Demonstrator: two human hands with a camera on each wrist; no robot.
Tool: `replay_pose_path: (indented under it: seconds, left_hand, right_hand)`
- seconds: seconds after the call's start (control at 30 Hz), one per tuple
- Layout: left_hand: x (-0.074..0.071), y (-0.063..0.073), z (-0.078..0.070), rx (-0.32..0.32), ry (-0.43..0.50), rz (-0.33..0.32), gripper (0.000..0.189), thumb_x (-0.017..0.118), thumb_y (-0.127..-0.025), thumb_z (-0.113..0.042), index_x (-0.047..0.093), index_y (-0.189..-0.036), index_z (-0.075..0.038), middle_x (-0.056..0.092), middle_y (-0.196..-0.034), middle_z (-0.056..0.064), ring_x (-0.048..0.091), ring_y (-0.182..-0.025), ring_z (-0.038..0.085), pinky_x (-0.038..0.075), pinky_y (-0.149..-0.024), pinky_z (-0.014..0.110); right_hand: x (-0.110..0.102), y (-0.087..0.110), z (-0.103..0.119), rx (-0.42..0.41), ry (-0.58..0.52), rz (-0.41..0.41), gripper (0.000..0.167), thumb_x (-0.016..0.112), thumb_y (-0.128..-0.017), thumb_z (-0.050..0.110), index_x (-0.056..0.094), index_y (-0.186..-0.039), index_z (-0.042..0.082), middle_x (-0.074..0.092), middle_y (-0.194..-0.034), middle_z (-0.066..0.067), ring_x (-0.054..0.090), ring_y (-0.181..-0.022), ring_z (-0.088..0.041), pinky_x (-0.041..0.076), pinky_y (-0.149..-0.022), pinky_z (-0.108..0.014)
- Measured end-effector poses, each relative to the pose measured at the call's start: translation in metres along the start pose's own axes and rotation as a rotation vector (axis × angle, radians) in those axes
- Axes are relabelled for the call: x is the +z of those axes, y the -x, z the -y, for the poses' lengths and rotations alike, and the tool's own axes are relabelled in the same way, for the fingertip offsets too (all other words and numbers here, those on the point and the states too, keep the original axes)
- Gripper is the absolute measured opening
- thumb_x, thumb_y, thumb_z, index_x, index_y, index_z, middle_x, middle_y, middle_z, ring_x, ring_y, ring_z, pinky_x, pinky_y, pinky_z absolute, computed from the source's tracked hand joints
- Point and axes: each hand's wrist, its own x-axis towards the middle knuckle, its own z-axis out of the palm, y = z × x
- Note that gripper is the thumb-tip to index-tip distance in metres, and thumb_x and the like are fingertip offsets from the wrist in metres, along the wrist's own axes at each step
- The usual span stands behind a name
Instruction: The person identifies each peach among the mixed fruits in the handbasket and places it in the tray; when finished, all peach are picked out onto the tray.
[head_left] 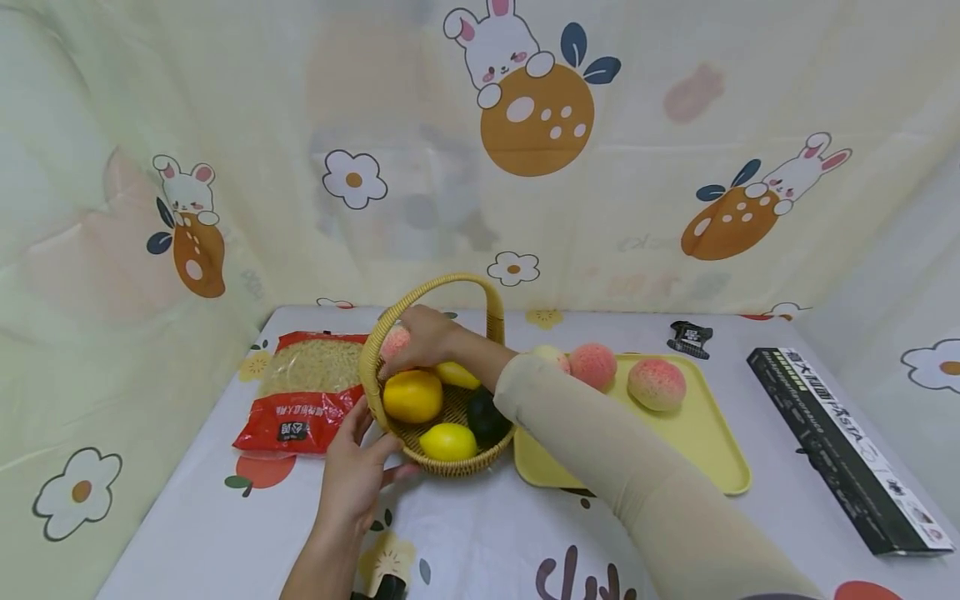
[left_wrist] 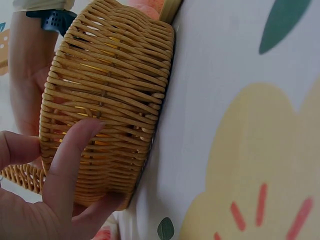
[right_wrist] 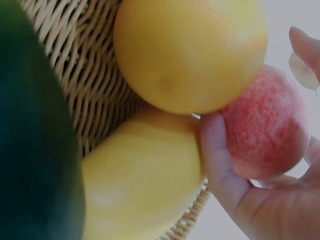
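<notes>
A wicker basket (head_left: 457,468) with a tall handle stands mid-table. My right hand (head_left: 427,337) reaches in under the handle and grips a pink peach (right_wrist: 265,125) at the basket's far left rim. Close by lie a round orange-yellow fruit (head_left: 412,397) and a smooth yellow fruit (right_wrist: 145,175). A lemon (head_left: 447,442) and a dark green avocado (head_left: 486,417) sit nearer the front of the basket. My left hand (head_left: 356,471) holds the basket's front left side, its thumb lying along the woven wall in the left wrist view.
Right of the basket, a yellow tray (head_left: 705,450) carries peaches (head_left: 657,384), partly behind my right sleeve. A red bag of grain-like food (head_left: 300,417) lies to the left. A long black box (head_left: 847,458) and a small black packet (head_left: 689,339) are at the right.
</notes>
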Motion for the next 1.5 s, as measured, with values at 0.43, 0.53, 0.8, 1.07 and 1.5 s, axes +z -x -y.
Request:
replay_pose_path:
  seconds: [0.43,0.53,0.8,1.07,1.5]
  left_hand:
    - [0.0,0.0,-0.001,-0.008,0.006,-0.003,0.086,0.071,-0.096,-0.008,0.027,-0.169,-0.024,0.029,-0.173,0.007,0.062,-0.128,0.036,0.068,-0.08,0.04]
    - [0.0,0.0,0.0,-0.009,0.009,0.0,0.086,0.072,-0.096,-0.01,0.027,-0.169,-0.024,0.03,-0.173,0.007,0.063,-0.127,0.036,0.068,-0.08,0.039]
    - [0.0,0.001,0.001,-0.004,-0.004,-0.001,0.086,0.073,-0.096,-0.012,0.028,-0.169,-0.025,0.03,-0.173,0.007,0.066,-0.124,0.036,0.068,-0.081,0.039]
    - [0.0,0.0,0.001,-0.002,-0.003,0.0,0.087,0.073,-0.096,-0.011,0.027,-0.169,-0.025,0.03,-0.172,0.008,0.067,-0.122,0.036,0.068,-0.08,0.039]
    - [0.0,0.001,0.001,-0.005,0.001,0.0,0.087,0.073,-0.097,-0.012,0.026,-0.169,-0.025,0.029,-0.173,0.008,0.067,-0.12,0.035,0.068,-0.08,0.04]
  right_hand:
    - [0.012,-0.008,0.008,-0.008,-0.004,-0.021,0.048,0.095,-0.073,0.033,0.078,-0.116,0.018,0.074,-0.113,0.001,0.062,-0.101,-0.014,0.054,-0.09,-0.025]
    - [0.012,-0.006,0.007,0.053,0.007,-0.056,0.056,0.095,-0.072,0.036,0.073,-0.118,0.013,0.073,-0.111,-0.001,0.062,-0.098,-0.016,0.055,-0.086,-0.026]
    - [0.01,-0.002,0.003,0.144,-0.113,-0.078,0.076,0.092,-0.077,0.032,0.058,-0.139,0.006,0.07,-0.111,-0.009,0.067,-0.077,-0.018,0.06,-0.063,-0.025]
    - [0.008,0.001,0.001,0.132,-0.216,-0.055,0.06,0.089,-0.078,0.024,0.067,-0.132,0.014,0.07,-0.104,-0.005,0.065,-0.071,-0.016,0.062,-0.06,-0.028]
    - [0.002,0.015,0.0,0.115,-0.438,-0.032,0.055,0.083,-0.084,0.022,0.066,-0.136,0.013,0.07,-0.108,-0.01,0.066,-0.081,-0.02,0.064,-0.064,-0.03]
